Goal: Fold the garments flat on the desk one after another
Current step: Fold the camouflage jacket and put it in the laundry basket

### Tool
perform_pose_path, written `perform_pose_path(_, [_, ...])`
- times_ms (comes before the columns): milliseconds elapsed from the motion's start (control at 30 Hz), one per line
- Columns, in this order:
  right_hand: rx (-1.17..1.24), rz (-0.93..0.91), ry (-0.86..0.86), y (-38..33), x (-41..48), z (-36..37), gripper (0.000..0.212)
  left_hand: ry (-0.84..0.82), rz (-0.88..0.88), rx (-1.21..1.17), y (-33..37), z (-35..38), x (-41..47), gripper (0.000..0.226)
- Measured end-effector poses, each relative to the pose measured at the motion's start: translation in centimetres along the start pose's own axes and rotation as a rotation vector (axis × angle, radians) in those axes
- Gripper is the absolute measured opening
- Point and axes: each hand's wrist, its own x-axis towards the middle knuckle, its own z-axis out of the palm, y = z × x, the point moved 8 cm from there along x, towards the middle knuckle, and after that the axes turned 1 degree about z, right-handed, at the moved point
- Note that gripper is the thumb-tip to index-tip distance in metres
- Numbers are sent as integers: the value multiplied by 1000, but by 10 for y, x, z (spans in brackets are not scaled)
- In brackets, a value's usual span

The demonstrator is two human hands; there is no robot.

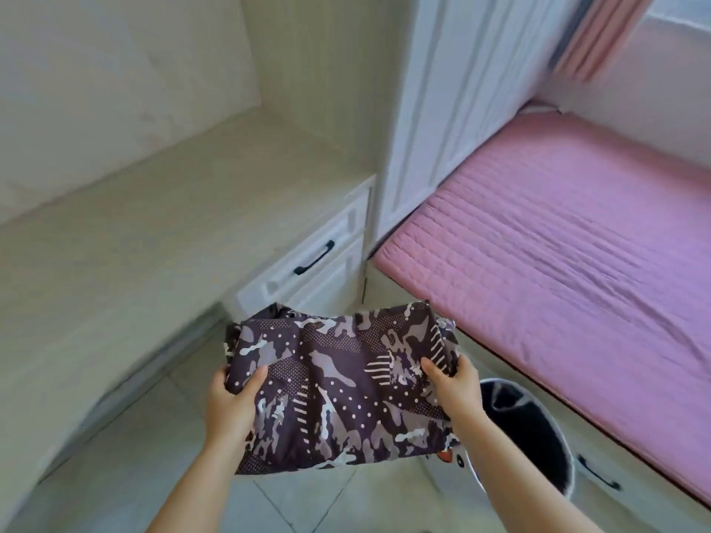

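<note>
Garment (338, 390) was a dark purple-brown camo print with pale grey patches, white dots and stripe blocks. It was bunched into a rough folded slab, with creased layers stacked at the far edge. Its long axis ran left-right between the hands, and the broad face was tilted up toward the camera.

It was held in the air over the tiled floor (154, 436), just right of the desk (134, 244) and near the drawer (313, 257). It was not on the desk.

Left hand (231, 402) gripped the left edge, thumb on top and fingers curled under. Right hand (454, 390) gripped the right edge the same way.

A round basket (538, 428) with a dark lining sat on the floor to the right, below the pink mat (577, 244) and partly behind the right forearm. Its inside was dark, so I couldn't tell what it held.
</note>
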Motion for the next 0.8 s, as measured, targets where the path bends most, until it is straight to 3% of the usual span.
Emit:
perform_pose_path(167, [17, 160, 140, 99, 55, -135, 34, -201, -83, 76, -28, 171, -38, 35])
perform_pose_path(400, [73, 405, 304, 234, 95, -231, 67, -350, -69, 321, -65, 334, -68, 34])
perform_pose_path(567, [135, 561, 484, 312, 115, -261, 64, -492, -72, 490, -115, 442, -62, 36])
perform_pose_path(700, [121, 630, 592, 355, 137, -268, 50, -582, -74, 622, -157, 505, -51, 32])
perform_pose_path(800, [96, 646, 626, 374, 160, -259, 39, -619, 6, 726, -179, 542, -50, 47])
